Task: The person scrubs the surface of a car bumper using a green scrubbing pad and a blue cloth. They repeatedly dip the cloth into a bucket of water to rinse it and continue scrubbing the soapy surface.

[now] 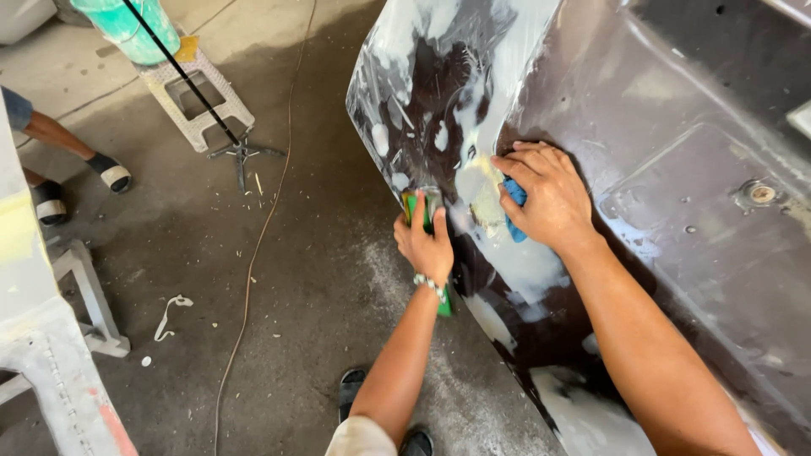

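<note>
the left hand point(425, 241) is closed around a green sanding block point(420, 207), its fingers wrapped over the top of the block and pressing it against the near edge of a large dark brown car body panel point(676, 127) that is smeared with patches of pale filler and white sanding slurry. a beaded bracelet point(431, 285) sits on that wrist. the right hand point(545, 196) lies flat and spread on the panel just beside the left one, fingers pointing toward the block, with a small blue cloth or sponge point(514, 203) trapped under the palm; only a corner of it shows, so which of the two it is cannot be told. the two hands are near each other but not touching, with a streak of yellowish filler point(483, 190) between them. the panel tilts up and away to the right, and a round metal fitting point(761, 193) sits in its recessed part well apart from the hands. below, on the grey concrete floor point(279, 279), a thin orange cable point(258, 236) runs past a white plastic stool point(196, 97) carrying a green bucket point(127, 25). at the left edge another person's feet in black and white sandals point(110, 171) stand near a pale primed body part point(42, 355). the person's own dark sandal point(351, 390) shows below the left forearm.
</note>
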